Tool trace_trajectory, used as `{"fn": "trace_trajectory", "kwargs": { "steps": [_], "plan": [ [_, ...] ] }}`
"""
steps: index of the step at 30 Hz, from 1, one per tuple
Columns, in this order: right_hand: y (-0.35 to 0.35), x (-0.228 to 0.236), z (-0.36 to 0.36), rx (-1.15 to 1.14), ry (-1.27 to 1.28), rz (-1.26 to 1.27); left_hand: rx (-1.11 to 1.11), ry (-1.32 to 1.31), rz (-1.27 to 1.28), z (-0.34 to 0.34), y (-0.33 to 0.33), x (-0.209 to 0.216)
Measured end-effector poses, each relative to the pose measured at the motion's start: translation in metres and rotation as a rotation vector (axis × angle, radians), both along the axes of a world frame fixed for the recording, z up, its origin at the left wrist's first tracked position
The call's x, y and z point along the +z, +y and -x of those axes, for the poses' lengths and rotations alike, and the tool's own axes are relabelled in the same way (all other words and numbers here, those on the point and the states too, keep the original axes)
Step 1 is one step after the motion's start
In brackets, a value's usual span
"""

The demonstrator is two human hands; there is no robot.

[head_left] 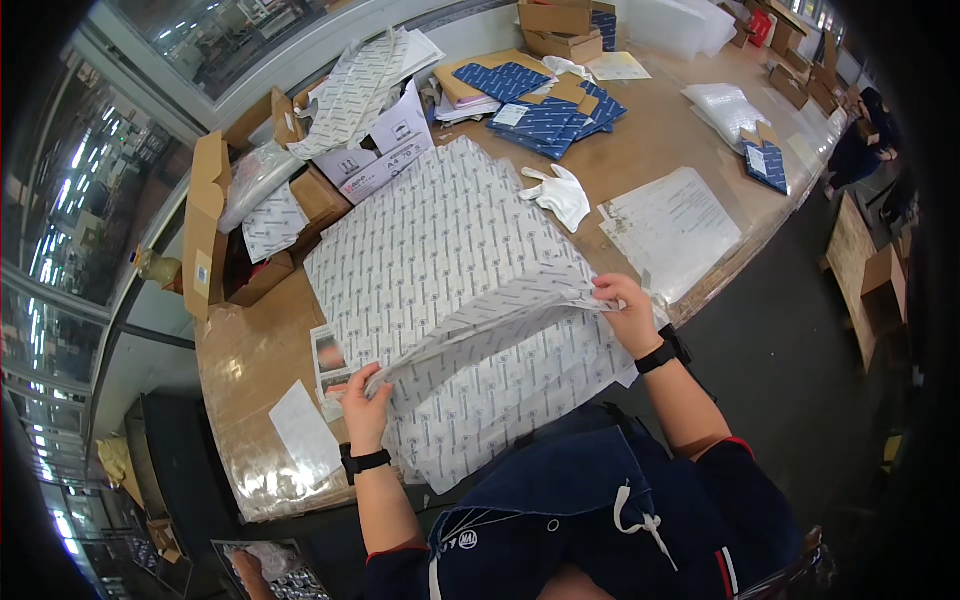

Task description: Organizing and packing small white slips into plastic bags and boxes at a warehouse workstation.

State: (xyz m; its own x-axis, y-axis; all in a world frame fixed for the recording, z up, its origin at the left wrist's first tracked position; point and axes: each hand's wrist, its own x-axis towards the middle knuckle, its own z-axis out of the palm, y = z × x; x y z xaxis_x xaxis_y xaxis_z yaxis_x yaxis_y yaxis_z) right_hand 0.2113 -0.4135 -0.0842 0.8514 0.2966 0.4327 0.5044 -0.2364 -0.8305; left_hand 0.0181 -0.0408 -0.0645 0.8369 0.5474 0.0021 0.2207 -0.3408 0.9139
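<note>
the brown table (240, 375) bears patterned paper (430, 240), a white glove (564, 198), blue packets (540, 126) and cardboard boxes (205, 225).

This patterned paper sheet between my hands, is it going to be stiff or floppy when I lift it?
Probably floppy: the patterned paper sheet bends between the left hand and the right hand. It's likely light for its size, since it looks thin where raised. It may crease easily, as wrinkles show near the right hand.

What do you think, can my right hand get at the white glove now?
Probably yes: the white glove lies uncovered on the table beyond your right hand, though that hand is pinching the patterned paper and would likely need to let go first.
</note>
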Motion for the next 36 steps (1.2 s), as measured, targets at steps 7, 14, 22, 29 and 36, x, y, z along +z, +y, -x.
{"fn": "trace_trajectory", "kwargs": {
  "steps": [7, 14, 22, 29, 36],
  "plan": [
    [-0.006, -0.008, -0.008, 0.034, 0.329, -0.139, 0.036, 0.056, -0.18, -0.001, -0.007, 0.014],
    [-0.013, 0.0, -0.012, 0.114, 0.344, 0.023, 0.013, -0.064, 0.281, 0.009, 0.003, 0.005],
    [-0.019, 0.009, -0.015, 0.28, 0.207, 0.073, -0.026, -0.075, 0.525, -0.004, 0.018, 0.019],
    [-0.008, 0.027, -0.008, 0.242, 0.131, 0.076, -0.033, 0.005, 0.421, -0.021, 0.016, 0.017],
    [-0.01, 0.01, -0.019, 0.289, 0.239, 0.088, -0.127, 0.134, 0.325, -0.01, 0.008, 0.019]
  ]
}}
